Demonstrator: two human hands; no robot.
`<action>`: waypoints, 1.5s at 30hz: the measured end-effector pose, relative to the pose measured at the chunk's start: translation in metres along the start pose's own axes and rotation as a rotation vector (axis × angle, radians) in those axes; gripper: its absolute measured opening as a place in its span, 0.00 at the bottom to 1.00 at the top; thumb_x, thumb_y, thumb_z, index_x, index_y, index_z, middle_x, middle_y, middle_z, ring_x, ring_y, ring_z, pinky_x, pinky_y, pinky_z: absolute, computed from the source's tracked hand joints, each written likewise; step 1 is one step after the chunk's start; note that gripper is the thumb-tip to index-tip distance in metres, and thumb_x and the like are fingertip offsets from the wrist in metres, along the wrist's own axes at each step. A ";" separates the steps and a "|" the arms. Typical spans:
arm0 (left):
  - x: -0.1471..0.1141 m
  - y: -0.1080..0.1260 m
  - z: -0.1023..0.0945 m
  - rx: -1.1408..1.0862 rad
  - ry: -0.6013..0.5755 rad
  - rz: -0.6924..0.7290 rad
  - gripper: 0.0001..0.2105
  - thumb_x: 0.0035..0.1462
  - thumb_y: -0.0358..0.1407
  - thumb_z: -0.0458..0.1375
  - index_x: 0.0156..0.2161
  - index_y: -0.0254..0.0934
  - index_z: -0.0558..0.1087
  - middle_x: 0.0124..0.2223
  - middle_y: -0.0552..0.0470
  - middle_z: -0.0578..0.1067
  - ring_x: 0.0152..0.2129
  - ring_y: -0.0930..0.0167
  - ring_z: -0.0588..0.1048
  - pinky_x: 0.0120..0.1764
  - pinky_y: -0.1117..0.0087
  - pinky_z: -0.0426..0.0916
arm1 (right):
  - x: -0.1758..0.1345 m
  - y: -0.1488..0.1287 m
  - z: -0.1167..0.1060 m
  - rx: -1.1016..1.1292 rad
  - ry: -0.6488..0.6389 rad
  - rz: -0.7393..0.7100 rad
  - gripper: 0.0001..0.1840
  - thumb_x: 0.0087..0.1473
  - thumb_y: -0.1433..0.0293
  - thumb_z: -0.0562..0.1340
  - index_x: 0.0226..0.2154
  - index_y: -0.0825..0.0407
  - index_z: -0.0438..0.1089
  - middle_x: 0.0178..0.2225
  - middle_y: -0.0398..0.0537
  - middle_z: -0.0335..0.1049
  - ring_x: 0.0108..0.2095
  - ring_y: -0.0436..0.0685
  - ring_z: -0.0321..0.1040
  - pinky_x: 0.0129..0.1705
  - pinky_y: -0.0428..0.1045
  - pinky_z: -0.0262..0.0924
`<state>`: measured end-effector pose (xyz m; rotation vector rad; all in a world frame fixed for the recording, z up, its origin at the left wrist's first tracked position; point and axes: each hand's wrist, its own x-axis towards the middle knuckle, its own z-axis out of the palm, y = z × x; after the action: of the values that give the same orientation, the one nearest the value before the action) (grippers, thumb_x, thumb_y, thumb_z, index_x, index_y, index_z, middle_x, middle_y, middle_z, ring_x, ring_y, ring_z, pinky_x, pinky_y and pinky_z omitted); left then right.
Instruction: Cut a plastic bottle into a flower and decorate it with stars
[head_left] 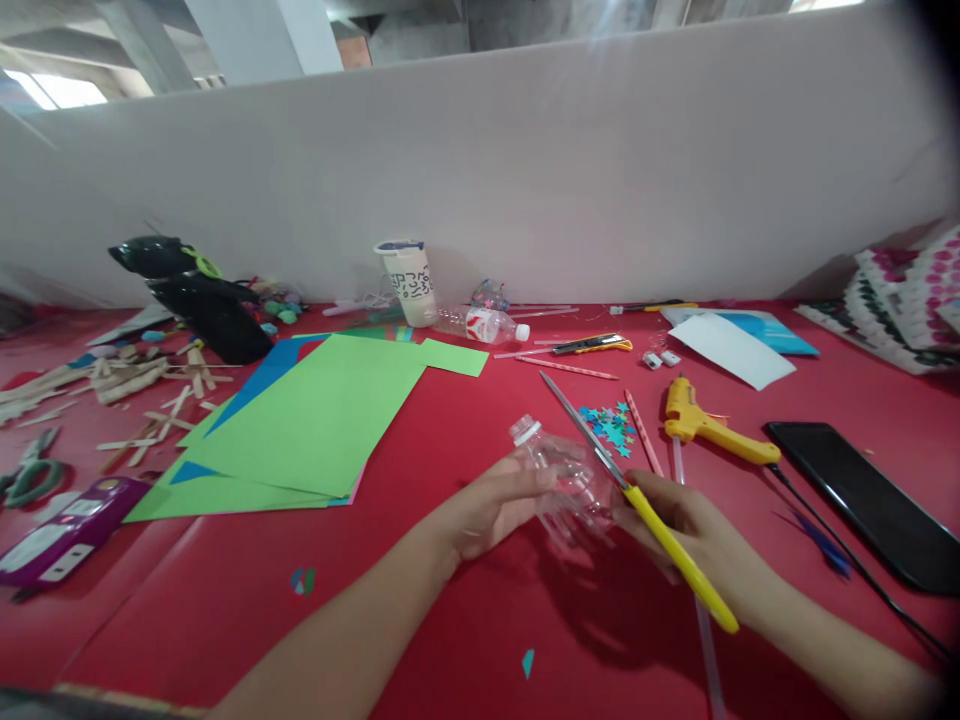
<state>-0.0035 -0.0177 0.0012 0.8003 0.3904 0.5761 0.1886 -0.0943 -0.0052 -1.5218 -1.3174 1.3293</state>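
My left hand (501,500) is closed round a clear plastic bottle top (574,478), whose white neck points up and to the left. Its lower end is cut into strips that splay downward. In my right hand (679,525) is a pair of scissors (664,535) with yellow handles, the blades together and pointing up and left across the bottle. The right fingertips are beside the cut edge; whether they touch it I cannot tell. Blue and teal star sequins (611,428) lie just behind the blades.
Green paper sheets (315,410) cover the left middle. Behind stand a paper cup (409,280) and a lying bottle (484,325), with a box cutter (592,344) nearby. On the right are a yellow glue gun (705,425) with its cord and a black phone (862,495). Craft sticks (161,425) lie left.
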 end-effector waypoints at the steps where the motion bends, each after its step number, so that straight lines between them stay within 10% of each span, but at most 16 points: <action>1: 0.000 0.000 0.000 0.012 0.034 0.004 0.19 0.45 0.35 0.64 0.44 0.33 0.73 0.45 0.43 0.74 0.43 0.62 0.72 0.53 0.56 0.61 | 0.000 0.000 0.000 0.002 -0.001 -0.001 0.19 0.47 0.56 0.65 0.23 0.49 0.57 0.16 0.30 0.47 0.14 0.44 0.44 0.15 0.42 0.47; 31: 0.002 0.004 -0.002 0.084 0.095 -0.037 0.13 0.48 0.33 0.57 0.41 0.33 0.74 0.44 0.42 0.75 0.44 0.62 0.72 0.53 0.56 0.59 | -0.002 -0.003 0.006 0.049 -0.004 0.041 0.25 0.47 0.46 0.60 0.22 0.49 0.55 0.13 0.30 0.48 0.12 0.44 0.46 0.14 0.42 0.45; 45: 0.008 0.000 0.000 0.158 0.360 0.127 0.07 0.48 0.29 0.55 0.35 0.33 0.71 0.34 0.48 0.76 0.34 0.65 0.76 0.40 0.62 0.69 | -0.005 -0.003 0.005 -0.042 0.035 0.021 0.21 0.47 0.51 0.62 0.23 0.49 0.56 0.18 0.34 0.49 0.18 0.46 0.47 0.18 0.44 0.45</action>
<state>0.0022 -0.0128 0.0003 0.8780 0.7257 0.8199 0.1832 -0.0987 -0.0025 -1.5842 -1.3182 1.2892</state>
